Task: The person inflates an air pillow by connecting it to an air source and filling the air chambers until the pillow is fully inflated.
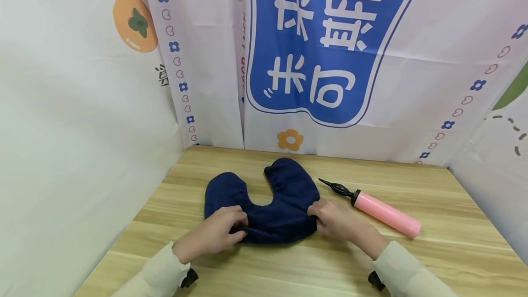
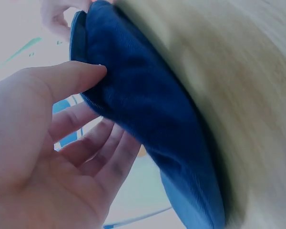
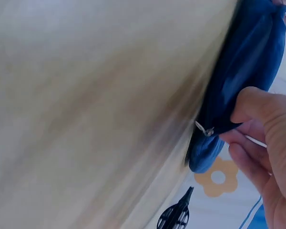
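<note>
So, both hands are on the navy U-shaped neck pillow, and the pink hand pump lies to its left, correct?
No: the head view shows the pink hand pump to the right of the navy U-shaped neck pillow. The left hand and right hand are on it.

Blue sign (image 1: 315, 49) on back cloth (image 1: 214, 68): 未来可期, white chars. Red txt (image 1: 244, 65) by fold, partly hidden; blk char (image 1: 162, 75) on L cloth (image 1: 82, 104) unclear.

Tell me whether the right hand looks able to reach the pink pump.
Probably yes: the pink pump lies beside the right hand, nothing between them, though that hand should first release the navy pillow.
</note>
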`<state>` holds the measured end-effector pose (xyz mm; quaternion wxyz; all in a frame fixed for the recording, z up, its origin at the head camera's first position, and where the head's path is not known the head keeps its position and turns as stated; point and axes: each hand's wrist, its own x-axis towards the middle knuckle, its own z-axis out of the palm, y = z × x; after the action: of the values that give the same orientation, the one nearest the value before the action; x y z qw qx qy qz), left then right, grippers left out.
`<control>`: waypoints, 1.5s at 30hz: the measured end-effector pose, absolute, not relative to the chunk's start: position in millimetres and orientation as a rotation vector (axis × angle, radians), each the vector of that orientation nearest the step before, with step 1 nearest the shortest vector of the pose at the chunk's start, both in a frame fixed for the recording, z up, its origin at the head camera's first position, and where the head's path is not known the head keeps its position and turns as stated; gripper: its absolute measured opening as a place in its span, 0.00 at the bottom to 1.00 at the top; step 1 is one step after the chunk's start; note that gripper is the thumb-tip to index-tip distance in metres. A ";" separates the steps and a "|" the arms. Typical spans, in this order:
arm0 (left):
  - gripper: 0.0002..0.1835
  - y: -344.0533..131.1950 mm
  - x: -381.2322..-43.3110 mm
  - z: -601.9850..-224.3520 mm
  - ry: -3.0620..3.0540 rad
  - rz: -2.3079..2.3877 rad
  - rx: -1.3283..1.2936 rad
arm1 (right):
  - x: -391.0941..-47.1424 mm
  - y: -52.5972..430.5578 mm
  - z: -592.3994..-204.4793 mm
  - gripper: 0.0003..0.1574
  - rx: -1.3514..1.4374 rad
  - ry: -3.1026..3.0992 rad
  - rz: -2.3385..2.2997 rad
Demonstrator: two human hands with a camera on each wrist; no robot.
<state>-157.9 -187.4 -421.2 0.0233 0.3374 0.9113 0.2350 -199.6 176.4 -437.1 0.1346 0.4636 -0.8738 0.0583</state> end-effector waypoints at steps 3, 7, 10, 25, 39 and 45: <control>0.03 -191.9 -155.8 -418.3 2.816 0.809 1.068 | -201.9 180.0 -432.2 0.15 1.342 -2.509 0.272; 0.05 -195.8 -152.0 -412.1 2.832 0.847 1.108 | -205.7 182.0 -424.7 0.15 1.321 -2.505 0.344; 0.05 -197.5 -149.7 -407.8 2.837 0.878 1.118 | -208.4 181.4 -420.7 0.14 1.293 -2.516 0.373; 0.08 -212.7 -170.6 -415.0 2.638 1.165 0.882 | -226.4 169.5 -418.2 0.13 1.054 -2.718 0.879; 0.12 -219.7 -182.2 -413.8 2.571 1.299 0.662 | -243.2 162.9 -426.9 0.12 0.959 -2.713 0.959; 0.13 -218.9 -182.8 -418.7 2.595 1.257 0.613 | -245.6 159.9 -430.4 0.11 0.913 -2.776 0.926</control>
<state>-182.8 -218.9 -418.7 0.0965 0.2070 0.8762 0.4244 -245.6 159.9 -430.4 0.0379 0.2977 -0.9049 0.3017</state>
